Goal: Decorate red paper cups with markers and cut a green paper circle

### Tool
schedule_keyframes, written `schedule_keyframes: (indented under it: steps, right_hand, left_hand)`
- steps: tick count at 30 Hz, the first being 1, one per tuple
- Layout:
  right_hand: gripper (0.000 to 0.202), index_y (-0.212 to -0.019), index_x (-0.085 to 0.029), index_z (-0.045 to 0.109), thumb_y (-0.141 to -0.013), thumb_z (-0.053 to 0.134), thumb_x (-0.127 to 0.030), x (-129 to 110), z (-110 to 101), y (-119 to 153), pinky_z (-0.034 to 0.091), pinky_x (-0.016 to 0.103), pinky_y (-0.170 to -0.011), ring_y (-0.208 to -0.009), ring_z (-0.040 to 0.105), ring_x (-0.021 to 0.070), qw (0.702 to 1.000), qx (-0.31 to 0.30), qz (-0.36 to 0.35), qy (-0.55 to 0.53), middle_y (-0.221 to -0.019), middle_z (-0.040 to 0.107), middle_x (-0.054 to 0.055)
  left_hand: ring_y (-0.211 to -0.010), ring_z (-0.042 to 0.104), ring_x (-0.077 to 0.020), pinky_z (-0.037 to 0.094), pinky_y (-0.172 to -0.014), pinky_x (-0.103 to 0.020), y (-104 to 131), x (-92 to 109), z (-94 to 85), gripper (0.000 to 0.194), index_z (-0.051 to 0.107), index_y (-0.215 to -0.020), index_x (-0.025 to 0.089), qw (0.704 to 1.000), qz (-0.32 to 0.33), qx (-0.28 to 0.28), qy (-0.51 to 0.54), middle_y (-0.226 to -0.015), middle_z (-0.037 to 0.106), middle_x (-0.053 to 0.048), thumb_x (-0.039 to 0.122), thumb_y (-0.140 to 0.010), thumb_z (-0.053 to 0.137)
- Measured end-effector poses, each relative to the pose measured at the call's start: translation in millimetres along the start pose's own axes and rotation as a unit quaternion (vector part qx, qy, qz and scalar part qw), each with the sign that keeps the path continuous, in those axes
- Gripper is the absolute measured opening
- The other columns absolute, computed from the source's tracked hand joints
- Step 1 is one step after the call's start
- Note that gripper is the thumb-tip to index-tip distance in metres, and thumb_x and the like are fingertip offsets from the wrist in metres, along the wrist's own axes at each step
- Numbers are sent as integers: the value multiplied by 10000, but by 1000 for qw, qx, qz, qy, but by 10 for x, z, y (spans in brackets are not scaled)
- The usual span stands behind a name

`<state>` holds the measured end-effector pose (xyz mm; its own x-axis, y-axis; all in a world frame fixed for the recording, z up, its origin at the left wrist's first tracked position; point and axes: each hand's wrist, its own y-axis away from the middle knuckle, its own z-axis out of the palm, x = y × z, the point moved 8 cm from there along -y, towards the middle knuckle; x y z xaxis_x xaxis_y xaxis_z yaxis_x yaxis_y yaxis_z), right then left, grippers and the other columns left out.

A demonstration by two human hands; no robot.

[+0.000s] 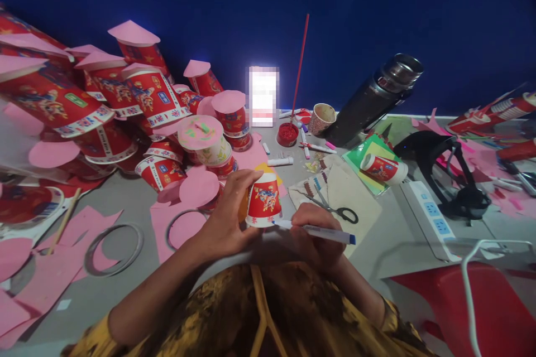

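Observation:
My left hand (231,209) is closed around a red paper cup (264,198) with a printed figure and a white band along its lower edge. The cup is upside down, its narrow end up. In my right hand (315,234) is a white marker (324,233) with a blue end. Its tip meets the cup's white band, where small pink and blue marks show. Just beyond my right hand lie black-handled scissors (343,213) on a pale cloth-like sheet (362,201).
Red cups with pink paper tops (154,95) are piled at the left. Grey tape rings (114,249) and pink paper (79,228) lie nearer. A dark thermos (372,97), a lit screen (262,97), a red pot (287,134) and a power strip (433,220) stand about.

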<state>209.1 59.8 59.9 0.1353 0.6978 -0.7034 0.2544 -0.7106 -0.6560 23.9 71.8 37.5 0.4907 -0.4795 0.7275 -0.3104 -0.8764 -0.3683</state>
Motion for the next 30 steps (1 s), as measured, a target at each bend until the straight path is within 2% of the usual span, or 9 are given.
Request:
schedule_keyframes:
  steps: [5,11,21,30]
  right_hand:
    - [95,-941,-245,649,-946,653,-150,-7,22,-31,496,308,-570,-604,648,181,1000,-8,6,13,-723,699,16]
    - [78,-930,-242,650,-961,639,-172,-14,-24,-12,497,308,-558,-577,638,179,999,23,-6,31,-699,688,9]
    - [101,-903,-238,634,-974,621,-168,-22,-15,-39,491,297,-535,-567,633,170,998,19,-9,51,-687,677,9]
    - [86,-921,-244,649,-962,646,-169,7,-40,4,520,315,-580,-585,647,177,998,41,-8,40,-692,690,4]
  left_hand:
    - [-1434,476,-362,452,-1214,-556,12,-24,-1,905,353,-1616,281,1000,4,14,3,-1512,461,-140,160,-785,692]
    - [-1432,470,-373,445,-1212,-581,24,-63,15,907,358,-1605,274,1000,6,12,1,-1522,460,-141,199,-767,697]
    - [-1434,464,-371,431,-1222,-577,22,-59,21,901,354,-1607,287,1000,7,9,6,-1526,457,-133,217,-773,688]
    - [-1424,462,-372,436,-1218,-575,7,-50,42,918,350,-1605,285,1000,12,0,7,-1508,461,-135,196,-753,679]
